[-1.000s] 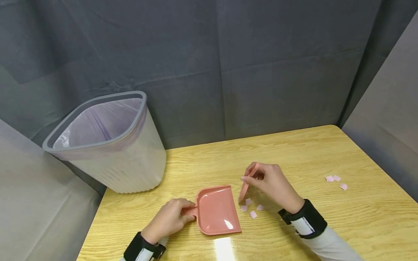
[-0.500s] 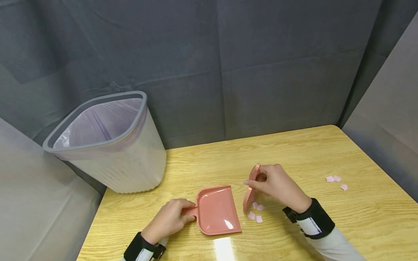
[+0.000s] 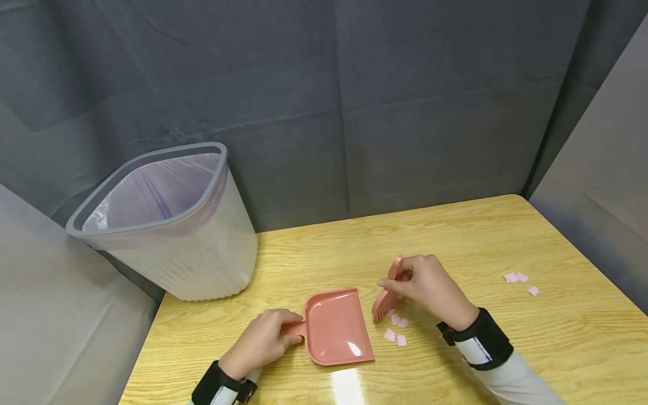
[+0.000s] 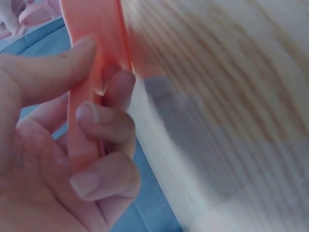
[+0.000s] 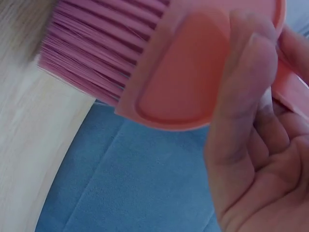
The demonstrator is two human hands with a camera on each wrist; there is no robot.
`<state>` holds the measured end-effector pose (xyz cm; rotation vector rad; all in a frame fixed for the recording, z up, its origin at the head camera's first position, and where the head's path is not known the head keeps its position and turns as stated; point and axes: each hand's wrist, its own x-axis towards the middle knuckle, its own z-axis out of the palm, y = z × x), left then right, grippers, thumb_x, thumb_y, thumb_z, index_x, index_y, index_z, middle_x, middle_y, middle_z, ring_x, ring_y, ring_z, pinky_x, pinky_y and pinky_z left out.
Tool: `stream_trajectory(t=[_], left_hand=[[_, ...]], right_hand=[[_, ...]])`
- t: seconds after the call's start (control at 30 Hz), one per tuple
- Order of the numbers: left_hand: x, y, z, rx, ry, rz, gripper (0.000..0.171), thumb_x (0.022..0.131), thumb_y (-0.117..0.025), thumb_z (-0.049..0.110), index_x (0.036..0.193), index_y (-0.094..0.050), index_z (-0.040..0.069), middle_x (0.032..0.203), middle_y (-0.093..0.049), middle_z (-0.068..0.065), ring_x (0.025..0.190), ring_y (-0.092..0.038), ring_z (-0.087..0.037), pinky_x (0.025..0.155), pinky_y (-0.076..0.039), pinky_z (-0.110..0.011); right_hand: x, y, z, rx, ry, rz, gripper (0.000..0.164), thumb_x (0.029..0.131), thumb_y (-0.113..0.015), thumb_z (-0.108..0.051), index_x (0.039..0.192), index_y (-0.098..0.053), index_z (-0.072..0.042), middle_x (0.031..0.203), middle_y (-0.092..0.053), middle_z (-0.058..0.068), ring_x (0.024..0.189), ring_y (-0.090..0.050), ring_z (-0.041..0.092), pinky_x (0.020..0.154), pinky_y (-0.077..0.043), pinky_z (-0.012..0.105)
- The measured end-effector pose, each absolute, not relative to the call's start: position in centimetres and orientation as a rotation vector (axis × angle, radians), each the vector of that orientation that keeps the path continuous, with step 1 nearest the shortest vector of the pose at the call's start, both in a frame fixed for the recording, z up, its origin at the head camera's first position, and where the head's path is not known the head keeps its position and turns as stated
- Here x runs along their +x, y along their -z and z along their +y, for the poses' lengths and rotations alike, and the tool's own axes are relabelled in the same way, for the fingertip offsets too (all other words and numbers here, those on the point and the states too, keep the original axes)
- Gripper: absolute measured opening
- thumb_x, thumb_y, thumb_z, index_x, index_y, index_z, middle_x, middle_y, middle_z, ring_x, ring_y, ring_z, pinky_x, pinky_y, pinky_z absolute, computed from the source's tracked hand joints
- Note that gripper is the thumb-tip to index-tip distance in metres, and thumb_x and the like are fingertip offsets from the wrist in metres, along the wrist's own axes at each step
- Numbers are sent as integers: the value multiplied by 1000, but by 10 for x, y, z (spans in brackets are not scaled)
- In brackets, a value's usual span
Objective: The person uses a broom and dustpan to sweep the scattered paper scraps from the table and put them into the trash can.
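Note:
A coral dustpan (image 3: 338, 326) lies flat on the table, its open edge facing right. My left hand (image 3: 265, 340) grips its short handle (image 4: 83, 116), with fingers curled round it in the left wrist view. To the right, my right hand (image 3: 427, 287) holds a small coral hand brush (image 3: 386, 298) tilted, bristles down. Pink bristles (image 5: 104, 46) show in the right wrist view, with the thumb pressed on the brush's body. Several small pink paper scraps (image 3: 396, 332) lie just right of the brush and the dustpan's edge, one partly hidden by the bristles.
A whitish wastebasket (image 3: 212, 253) with a grey rim and a lilac liner stands at the back left. Three more pink scraps (image 3: 516, 278) lie on the right part of the wooden table (image 3: 455, 236). Dark grey cloth (image 3: 430, 112) hangs behind it.
My right hand has moved the brush slightly right, then its bristle end has swung back left and up. The scraps near it have shifted a little right. The left hand and dustpan stay still.

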<state>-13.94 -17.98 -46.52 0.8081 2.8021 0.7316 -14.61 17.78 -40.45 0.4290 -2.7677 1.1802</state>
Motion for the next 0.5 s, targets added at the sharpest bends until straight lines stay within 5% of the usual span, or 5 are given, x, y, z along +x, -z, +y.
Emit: stream_trajectory(t=[0.27, 0.5], left_hand=[[-139, 465, -180, 825, -734, 2801, 25, 87, -84, 18, 112, -80, 14, 107, -76, 2, 100, -68, -13, 84, -56, -38], [-140, 465, -181, 843, -728, 2803, 25, 87, -84, 19, 111, -80, 14, 103, -75, 3, 96, -68, -11, 81, -56, -37]], right_hand=[[-144, 388, 193, 503, -1092, -2801, 13, 97, -74, -21, 88, -69, -14, 63, -56, -10, 54, -46, 7, 52, -36, 25], [-140, 377, 207, 442, -899, -3010, 13, 102, -65, -18, 90, -63, -13, 61, -51, -6, 57, -50, 10, 56, -35, 29]])
